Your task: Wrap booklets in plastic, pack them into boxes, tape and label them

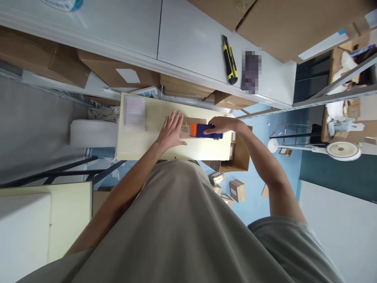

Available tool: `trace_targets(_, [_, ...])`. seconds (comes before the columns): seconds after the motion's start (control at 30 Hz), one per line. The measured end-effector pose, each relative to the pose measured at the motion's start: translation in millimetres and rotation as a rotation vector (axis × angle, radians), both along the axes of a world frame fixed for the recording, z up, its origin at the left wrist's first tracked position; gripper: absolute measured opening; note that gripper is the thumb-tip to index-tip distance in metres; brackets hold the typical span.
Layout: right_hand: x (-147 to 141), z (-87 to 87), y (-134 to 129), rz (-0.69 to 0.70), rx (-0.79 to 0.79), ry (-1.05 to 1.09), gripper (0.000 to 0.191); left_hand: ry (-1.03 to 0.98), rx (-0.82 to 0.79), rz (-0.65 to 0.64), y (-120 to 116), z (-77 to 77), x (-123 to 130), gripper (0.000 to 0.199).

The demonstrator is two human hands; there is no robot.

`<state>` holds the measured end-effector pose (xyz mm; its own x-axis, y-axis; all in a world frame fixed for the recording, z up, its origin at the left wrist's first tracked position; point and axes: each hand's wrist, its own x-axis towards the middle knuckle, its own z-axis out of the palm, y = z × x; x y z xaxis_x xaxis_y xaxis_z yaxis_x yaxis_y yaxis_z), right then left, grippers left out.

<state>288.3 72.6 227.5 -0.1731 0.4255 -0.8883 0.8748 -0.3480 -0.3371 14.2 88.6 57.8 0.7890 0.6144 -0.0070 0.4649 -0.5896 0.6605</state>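
Observation:
On the cream tabletop (159,106) lies a small cardboard box (196,120). My left hand (171,129) is open, its fingers spread at the box's left end. My right hand (218,126) is closed round a dark blue tool with an orange end (206,131), which looks like a tape dispenser. The tool lies over the box, its orange end toward my left hand. It hides much of the box.
Beyond the table, a grey shelf (188,35) holds a yellow-black cutter (229,61) and large cartons (294,23). A paper sheet (134,113) lies on the table's left. An open carton (243,153) stands at its right end; small boxes (237,190) sit on the floor.

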Motion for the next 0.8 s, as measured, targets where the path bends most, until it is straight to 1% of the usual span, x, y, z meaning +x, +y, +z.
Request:
trace_targets(0.1, [10.0,-10.8,1.4,0.005,-0.005,0.04,0.05,0.093,0.039,-0.004,-0.2,-8.8,9.7,0.134])
trace_targets(0.17, [16.1,-19.8,2.6,0.002,-0.022,0.08,0.053,0.136,0.045,0.009,-0.9,-13.3,10.0,0.13])
trace_targets(0.23, [23.2,-26.9,4.6,0.0,-0.043,0.138,0.058,0.169,0.046,0.009,-0.6,-14.7,9.1,0.129])
trace_targets(0.33, [43.1,-28.2,8.3,0.037,-0.081,0.195,0.068,0.21,0.063,0.004,1.3,-14.3,9.2,0.127])
trace_targets(0.4, [67.0,-22.1,8.9,0.097,-0.105,0.169,0.073,0.225,0.078,0.004,2.3,-14.7,10.4,0.125])
trace_targets(0.47, [98.8,-13.5,7.2,0.157,-0.113,0.098,0.074,0.232,0.082,0.01,2.6,-15.7,11.8,0.123])
trace_targets(0.53, [132.5,-6.9,4.1,0.197,-0.094,-0.025,0.074,0.236,0.074,0.023,2.4,-16.5,13.5,0.122])
trace_targets(0.6, [159.8,-6.2,1.5,0.225,-0.061,-0.149,0.072,0.237,0.065,0.037,2.0,-16.4,15.3,0.12])
trace_targets(0.63, [168.8,-8.8,0.9,0.232,-0.048,-0.193,0.07,0.239,0.062,0.041,2.0,-16.1,16.1,0.12])
trace_targets(0.7, [175.7,-19.6,0.9,0.23,-0.056,-0.219,0.066,0.25,0.059,0.045,2.2,-14.7,17.6,0.121])
trace_targets(0.8, [164.8,-43.7,2.0,0.187,-0.117,-0.204,0.058,0.273,0.052,0.046,2.6,-12.3,19.1,0.123])
